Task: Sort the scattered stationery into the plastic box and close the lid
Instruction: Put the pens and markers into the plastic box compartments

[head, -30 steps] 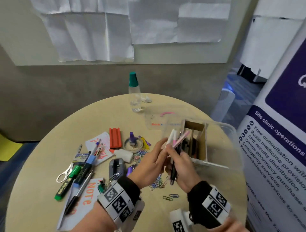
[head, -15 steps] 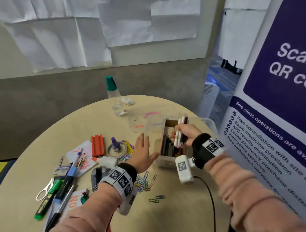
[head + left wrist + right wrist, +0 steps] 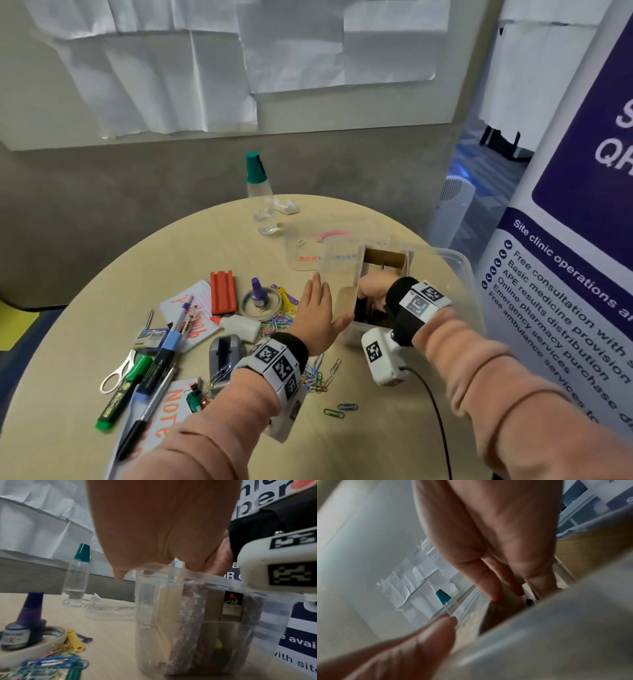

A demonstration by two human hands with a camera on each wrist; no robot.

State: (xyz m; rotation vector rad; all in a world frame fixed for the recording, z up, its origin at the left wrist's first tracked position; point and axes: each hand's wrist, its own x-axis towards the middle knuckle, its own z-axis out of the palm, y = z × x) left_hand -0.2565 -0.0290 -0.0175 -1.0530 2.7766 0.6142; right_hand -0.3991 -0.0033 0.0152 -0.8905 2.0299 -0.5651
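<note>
Clear plastic box (image 3: 455, 270) upright on table's right side, open, pens standing inside cardboard divider (image 3: 383, 257). Clear lid (image 3: 308, 253) flat behind-left. Markers (image 3: 137, 377), paperclips (image 3: 318, 377) scattered left.

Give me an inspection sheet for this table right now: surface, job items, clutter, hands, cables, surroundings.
Surface: round light wood table.
Job's things: clear plastic box at the right edge, holding a cardboard divider with pens inside; lid lies off, beyond the box. Pens and markers, scissors, paper clips, glue bottle, tape ring with ink bottle are loose.
Clutter: water bottle, crumpled tissue.
Grippers: left hand flat against the box side; right hand reaching into the divider, grip hidden.
Cables: black cable from the right wrist camera.
Surroundings: papered wall, purple banner.
</note>
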